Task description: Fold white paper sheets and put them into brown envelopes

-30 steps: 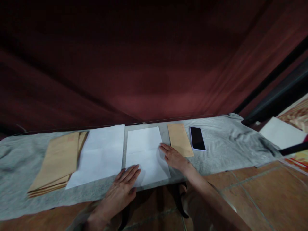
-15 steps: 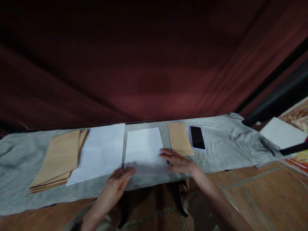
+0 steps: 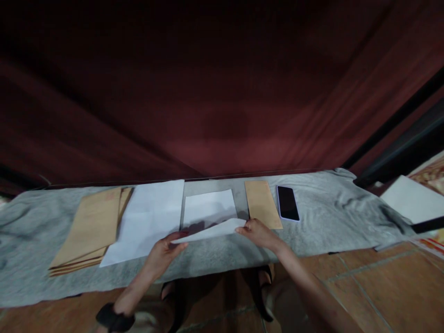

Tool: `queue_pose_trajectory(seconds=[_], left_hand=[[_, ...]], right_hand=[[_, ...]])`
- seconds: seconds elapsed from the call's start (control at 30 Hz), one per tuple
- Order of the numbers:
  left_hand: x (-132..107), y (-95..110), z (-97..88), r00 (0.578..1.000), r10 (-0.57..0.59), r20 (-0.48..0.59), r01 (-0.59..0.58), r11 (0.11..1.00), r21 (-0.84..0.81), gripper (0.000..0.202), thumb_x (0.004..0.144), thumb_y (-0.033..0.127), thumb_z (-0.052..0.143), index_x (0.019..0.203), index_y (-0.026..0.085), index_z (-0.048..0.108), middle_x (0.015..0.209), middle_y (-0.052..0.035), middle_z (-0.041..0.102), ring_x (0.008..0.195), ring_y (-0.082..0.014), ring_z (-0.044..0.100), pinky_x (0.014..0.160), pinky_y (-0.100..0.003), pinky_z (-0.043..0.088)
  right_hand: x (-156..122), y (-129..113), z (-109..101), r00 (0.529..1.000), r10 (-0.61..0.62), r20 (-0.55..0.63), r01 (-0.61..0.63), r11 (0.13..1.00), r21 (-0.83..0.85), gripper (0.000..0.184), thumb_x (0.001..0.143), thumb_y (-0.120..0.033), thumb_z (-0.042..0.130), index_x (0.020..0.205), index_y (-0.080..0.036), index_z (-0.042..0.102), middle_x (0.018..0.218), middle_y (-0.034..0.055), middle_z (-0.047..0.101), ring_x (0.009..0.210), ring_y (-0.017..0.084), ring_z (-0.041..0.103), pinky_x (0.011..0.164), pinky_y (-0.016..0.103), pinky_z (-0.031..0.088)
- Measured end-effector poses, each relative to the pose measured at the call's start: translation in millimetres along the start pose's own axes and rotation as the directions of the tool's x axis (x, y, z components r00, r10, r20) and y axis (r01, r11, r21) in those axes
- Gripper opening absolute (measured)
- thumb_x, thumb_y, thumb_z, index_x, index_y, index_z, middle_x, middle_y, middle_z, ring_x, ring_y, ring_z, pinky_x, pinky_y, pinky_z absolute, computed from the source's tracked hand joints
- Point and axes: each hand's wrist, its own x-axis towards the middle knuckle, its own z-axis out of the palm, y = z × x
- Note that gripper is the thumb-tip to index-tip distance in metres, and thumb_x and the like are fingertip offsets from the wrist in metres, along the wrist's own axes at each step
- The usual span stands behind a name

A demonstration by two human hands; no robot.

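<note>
A white sheet of paper (image 3: 209, 210) lies in front of me with its near part lifted and bent up off the cloth. My left hand (image 3: 167, 248) pinches the lifted part at its left end, thumb in front. At the right end my right hand (image 3: 255, 231) grips the same sheet between thumb and fingers. Left of it rests a larger white sheet (image 3: 149, 217), flat, partly against a stack of brown envelopes (image 3: 90, 224). A single brown envelope (image 3: 262, 203) lies just beyond my right hand.
A phone (image 3: 287, 203) with a dark screen lies right of the single envelope. Grey cloth (image 3: 326, 208) covers the long surface. Behind it hangs a dark red curtain (image 3: 222, 115). A white flat item (image 3: 412, 199) is at the far right, above the tiled floor (image 3: 381, 277).
Both hands, which lay on the sheet's near corners, have now taken hold of its near edge and raised it, folding it upward and away. The view has shifted slightly.
</note>
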Motion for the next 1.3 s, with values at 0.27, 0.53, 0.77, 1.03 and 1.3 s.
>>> queue_pose_trajectory(seconds=[0.27,0.53,0.77,1.03,1.3], left_hand=[[30.4,0.5,1.4,0.994,-0.107,0.038,0.110,0.989,-0.101,0.046,0.067,0.062,0.066,0.080,0.019,0.076,0.079,-0.0043,0.077,0.079,-0.0264,0.069,0.074,-0.035,0.055],[50.8,-13.8,8.0,0.993,-0.111,-0.028,0.107,0.987,-0.118,0.042,0.072,0.062,0.060,0.073,0.020,0.068,0.069,-0.0015,0.071,0.072,-0.0214,0.063,0.064,-0.029,0.049],[65.9,-17.1,14.3,0.991,-0.067,-0.119,0.083,0.986,0.141,0.029,0.079,0.048,0.051,0.063,0.023,0.053,0.057,0.0031,0.054,0.060,-0.0155,0.052,0.057,-0.026,0.039],[67.5,-12.2,23.5,0.963,-0.197,-0.182,0.246,0.918,0.311,0.017,0.087,0.039,0.053,0.094,0.024,0.058,0.072,0.0012,0.065,0.067,-0.0173,0.062,0.062,-0.025,0.042],[63.2,-5.5,26.6,0.965,-0.222,-0.142,0.263,0.852,0.453,0.050,0.093,0.037,0.049,0.140,0.021,0.043,0.093,-0.0056,0.075,0.083,-0.0228,0.071,0.069,-0.029,0.046]], right_hand=[[28.4,2.7,9.6,0.980,-0.003,-0.200,0.050,0.972,0.229,0.030,0.095,-0.037,0.053,0.086,-0.016,0.073,0.069,0.0000,0.066,0.065,0.016,0.057,0.059,0.024,0.040],[48.8,-2.5,15.7,0.954,0.131,-0.268,-0.115,0.991,0.075,0.029,0.098,-0.030,0.051,0.084,-0.016,0.071,0.073,0.0029,0.069,0.069,0.017,0.063,0.061,0.024,0.038],[56.4,-18.6,18.7,0.921,0.266,-0.283,-0.329,0.921,-0.206,0.021,0.100,-0.029,0.052,0.098,-0.019,0.071,0.088,0.0070,0.076,0.084,0.019,0.071,0.068,0.024,0.042],[59.4,-29.4,18.7,0.901,0.340,-0.269,-0.412,0.865,-0.286,0.023,0.102,-0.030,0.047,0.108,-0.021,0.068,0.098,0.0089,0.077,0.092,0.022,0.073,0.071,0.027,0.045],[60.0,-30.8,22.2,0.895,0.349,-0.277,-0.430,0.840,-0.331,0.023,0.102,-0.029,0.048,0.118,-0.021,0.061,0.101,0.0088,0.076,0.095,0.023,0.073,0.075,0.028,0.046]])
